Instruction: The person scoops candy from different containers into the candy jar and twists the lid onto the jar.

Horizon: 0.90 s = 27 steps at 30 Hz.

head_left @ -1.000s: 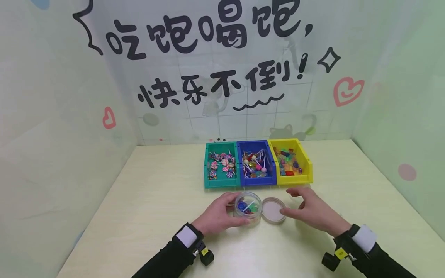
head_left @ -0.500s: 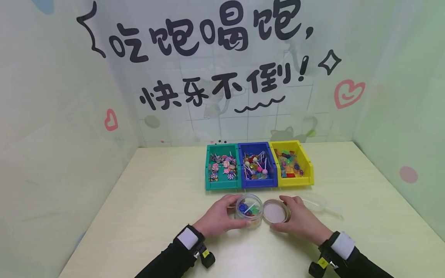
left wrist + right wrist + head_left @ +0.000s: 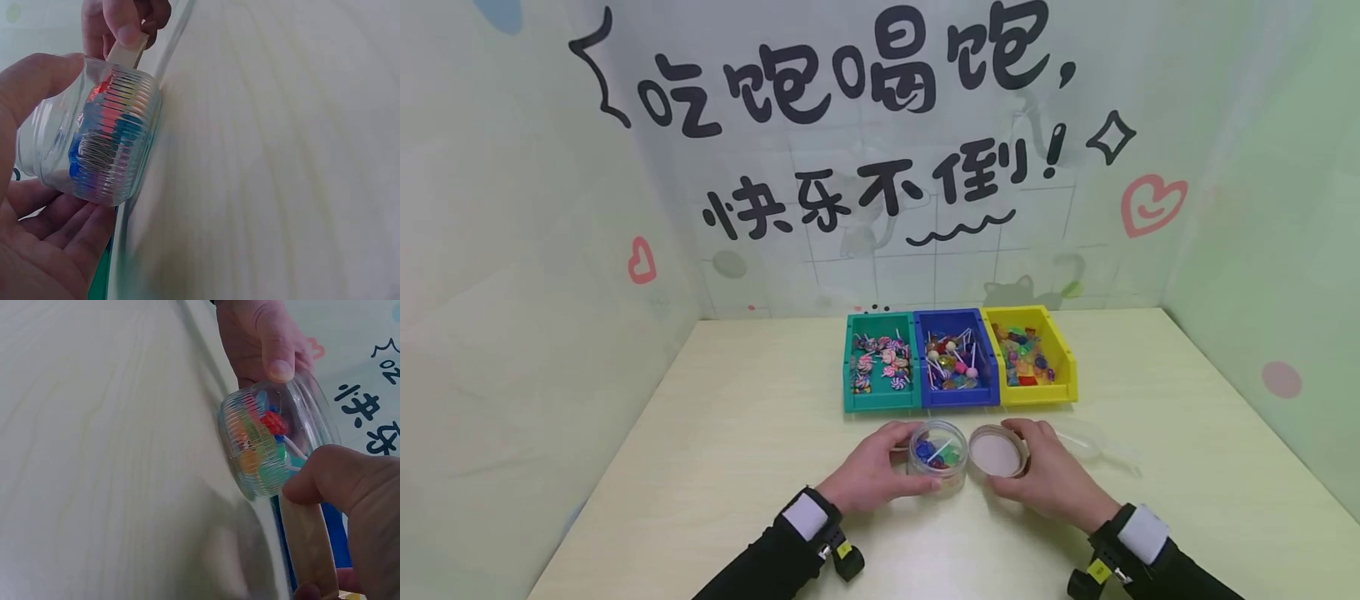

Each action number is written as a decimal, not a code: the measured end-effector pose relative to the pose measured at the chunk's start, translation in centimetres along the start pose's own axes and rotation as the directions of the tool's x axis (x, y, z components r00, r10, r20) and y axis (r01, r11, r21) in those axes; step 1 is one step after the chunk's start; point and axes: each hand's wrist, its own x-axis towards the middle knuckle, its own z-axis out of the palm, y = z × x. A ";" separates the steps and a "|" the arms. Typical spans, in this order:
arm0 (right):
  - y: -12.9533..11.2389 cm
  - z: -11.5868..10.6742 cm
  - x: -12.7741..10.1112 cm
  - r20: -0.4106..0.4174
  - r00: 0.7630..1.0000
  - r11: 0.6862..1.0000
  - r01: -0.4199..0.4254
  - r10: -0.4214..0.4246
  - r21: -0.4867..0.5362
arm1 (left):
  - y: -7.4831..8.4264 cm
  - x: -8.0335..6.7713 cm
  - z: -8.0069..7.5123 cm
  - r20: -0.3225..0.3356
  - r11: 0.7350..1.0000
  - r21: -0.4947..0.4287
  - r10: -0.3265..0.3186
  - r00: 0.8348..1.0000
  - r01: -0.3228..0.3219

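Pale green walls with black lettering close in our cream table (image 3: 715, 467), where three bins stand at the far side: green (image 3: 880, 367), blue (image 3: 955, 364) and yellow (image 3: 1030, 360), each with sweets inside. At the near middle our left hand (image 3: 871, 477) curls round the small clear jar (image 3: 937, 454), thumb and fingers against its ribbed wall, the open mouth up and coloured candies inside. Just right of it, our right hand (image 3: 1047, 482) pinches the round lid (image 3: 997, 451) by its rim, slightly tilted and close beside the jar. To do this well, we judge, we keep the jar pressed steady on the table, bring the lid level over the mouth, and watch that the white lollipop stick (image 3: 937, 451) does not jut above the rim.
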 end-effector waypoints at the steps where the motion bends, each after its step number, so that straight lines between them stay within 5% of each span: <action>1: -0.1 -0.2 -0.1 -0.009 1.000 1.000 0.006 -0.006 0.004 | 0.0 0.0 0.0 0.001 1.000 0.000 -0.001 1.000 0.001; 18: -1.0 -1.5 -0.6 -0.208 0.964 0.964 0.204 -0.168 0.169 | -0.3 0.0 0.2 0.008 1.000 -0.008 -0.014 1.000 0.014; 27: -1.5 -1.5 -0.9 -0.213 0.959 0.944 0.234 -0.185 0.231 | -0.3 0.1 0.1 0.009 1.000 -0.004 -0.016 1.000 0.016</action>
